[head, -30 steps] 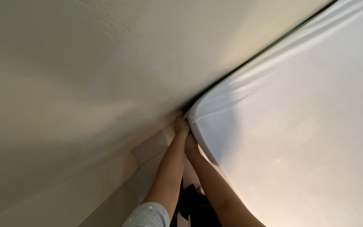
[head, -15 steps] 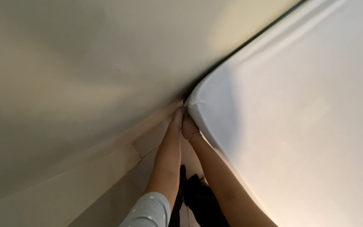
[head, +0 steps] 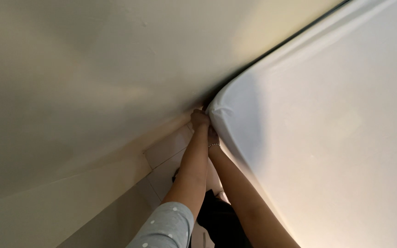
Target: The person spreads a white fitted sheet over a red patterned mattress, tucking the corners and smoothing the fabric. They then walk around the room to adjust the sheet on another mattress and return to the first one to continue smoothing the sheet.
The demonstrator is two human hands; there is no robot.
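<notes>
Reaching both hands forward and down to the rounded corner of the mattress [head: 327, 151], where the white fitted sheet [head: 235, 115] bunches into small folds. Left hand [head: 200, 120] closed over the sheet's gathered edge right at the corner tip, fingers curled in against the fabric. Right hand [head: 213, 137] just below and slightly nearer, tucked against the corner's side and partly hidden behind the left (bracelet at the wrist; cannot tell whether curled shut or only pressing on the cloth). Corner lying straight ahead of both, hard by the cream wall [head: 93, 82], with a dark narrow gap between wall and mattress running away up and to the right. Mattress spreading off to the right; pale tiled floor [head: 164, 151] showing below the arms, to the left.
</notes>
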